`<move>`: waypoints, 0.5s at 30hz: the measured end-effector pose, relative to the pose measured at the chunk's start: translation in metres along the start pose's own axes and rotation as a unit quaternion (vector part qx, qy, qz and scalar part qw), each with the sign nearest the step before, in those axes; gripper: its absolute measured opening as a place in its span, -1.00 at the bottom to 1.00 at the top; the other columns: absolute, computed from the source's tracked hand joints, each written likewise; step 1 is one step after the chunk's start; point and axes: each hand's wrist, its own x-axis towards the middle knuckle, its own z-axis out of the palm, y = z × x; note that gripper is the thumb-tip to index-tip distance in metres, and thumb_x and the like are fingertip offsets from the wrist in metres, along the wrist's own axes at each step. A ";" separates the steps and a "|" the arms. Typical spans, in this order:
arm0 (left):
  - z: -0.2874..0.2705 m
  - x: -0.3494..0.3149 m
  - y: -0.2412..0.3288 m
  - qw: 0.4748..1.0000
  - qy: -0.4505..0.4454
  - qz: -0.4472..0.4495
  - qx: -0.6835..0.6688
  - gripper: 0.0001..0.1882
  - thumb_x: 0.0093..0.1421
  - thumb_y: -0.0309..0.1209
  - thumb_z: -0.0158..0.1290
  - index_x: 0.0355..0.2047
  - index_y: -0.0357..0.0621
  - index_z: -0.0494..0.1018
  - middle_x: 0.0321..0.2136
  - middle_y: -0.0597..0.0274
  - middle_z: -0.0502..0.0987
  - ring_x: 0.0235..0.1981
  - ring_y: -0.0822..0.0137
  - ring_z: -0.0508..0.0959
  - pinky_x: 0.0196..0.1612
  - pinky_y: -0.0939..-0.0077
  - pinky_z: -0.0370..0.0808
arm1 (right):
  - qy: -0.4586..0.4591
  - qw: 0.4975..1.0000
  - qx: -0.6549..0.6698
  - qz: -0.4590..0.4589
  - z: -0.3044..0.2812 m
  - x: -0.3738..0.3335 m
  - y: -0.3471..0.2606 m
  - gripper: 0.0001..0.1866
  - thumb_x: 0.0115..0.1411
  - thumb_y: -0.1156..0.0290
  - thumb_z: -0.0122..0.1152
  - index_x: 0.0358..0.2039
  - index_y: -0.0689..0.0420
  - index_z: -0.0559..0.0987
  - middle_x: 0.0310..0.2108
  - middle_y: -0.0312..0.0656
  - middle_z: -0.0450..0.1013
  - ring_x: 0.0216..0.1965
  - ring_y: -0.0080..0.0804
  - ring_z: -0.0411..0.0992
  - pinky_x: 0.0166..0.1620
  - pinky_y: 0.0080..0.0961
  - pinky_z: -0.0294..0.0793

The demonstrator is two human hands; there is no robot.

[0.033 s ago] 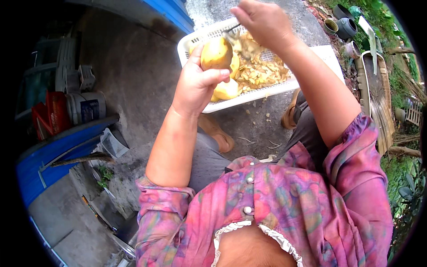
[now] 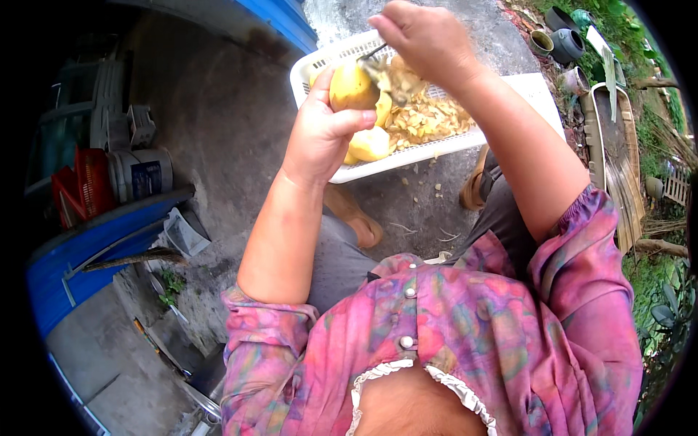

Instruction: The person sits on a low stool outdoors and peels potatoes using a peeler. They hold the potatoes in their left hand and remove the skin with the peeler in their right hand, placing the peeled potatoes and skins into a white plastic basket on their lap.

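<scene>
My left hand (image 2: 320,134) is wrapped round a rounded yellow fruit or root (image 2: 352,87) with a browner patch on its right side; I cannot tell its kind. My right hand (image 2: 422,40) grips a tool with a thin dark stem (image 2: 374,51). Its end is smeared by motion close to the fruit's upper right side. Below both hands lies a white slatted plastic basket (image 2: 356,174). More pale yellow pieces (image 2: 369,144) sit in it under my left hand, and a heap of yellow-brown peelings (image 2: 429,120) fills its middle.
Scraps of peel dot the concrete floor (image 2: 418,185) before my feet. At left stand a red crate (image 2: 94,185) and a white bucket (image 2: 149,178). Pots (image 2: 566,46) and a long, shallow trough (image 2: 614,145) line the right side beside plants.
My right hand has shifted slightly up and to the left, and the tool's stem has moved with it, closer to the fruit. My left hand has hardly moved.
</scene>
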 end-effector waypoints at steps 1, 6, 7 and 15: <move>0.005 0.003 0.003 1.000 -0.013 0.004 -0.003 -0.40 -0.06 -0.73 0.08 0.05 -0.20 0.28 -0.20 0.21 0.49 -0.23 0.41 0.53 -0.20 0.52 0.51 | 0.018 0.999 0.029 -0.030 0.004 -0.001 -0.002 -0.70 0.18 0.17 0.04 -0.55 0.09 0.54 -0.63 -0.03 0.45 -0.56 -0.03 0.47 -0.45 -0.13 0.45; -0.001 -0.001 0.000 0.998 -0.019 -0.046 0.050 -0.43 -0.06 -0.70 0.11 0.03 -0.25 0.31 -0.20 0.22 0.50 -0.26 0.43 0.53 -0.30 0.60 0.51 | 0.038 0.990 -0.013 -0.137 0.005 -0.008 -0.015 -0.70 0.18 0.14 0.13 -0.60 0.01 0.43 -0.73 -0.23 0.40 -0.65 -0.23 0.43 -0.46 -0.35 0.42; -0.002 -0.002 -0.003 0.996 -0.013 -0.048 0.070 -0.40 -0.07 -0.68 0.11 0.06 -0.27 0.29 -0.20 0.20 0.50 -0.27 0.42 0.53 -0.29 0.60 0.51 | 0.044 0.988 -0.024 -0.147 0.005 -0.009 -0.017 -0.70 0.18 0.15 0.14 -0.61 0.01 0.43 -0.73 -0.24 0.40 -0.66 -0.24 0.43 -0.45 -0.37 0.41; 0.008 -0.006 0.001 0.997 -0.004 -0.007 0.081 -0.50 -0.12 -0.65 0.11 -0.08 -0.31 0.36 -0.27 0.12 0.53 -0.37 0.37 0.54 -0.29 0.55 0.51 | -0.009 0.992 -0.123 0.037 0.004 0.007 0.039 -0.69 0.19 0.13 0.03 -0.51 0.08 0.54 -0.62 -0.03 0.47 -0.56 -0.04 0.49 -0.43 -0.14 0.48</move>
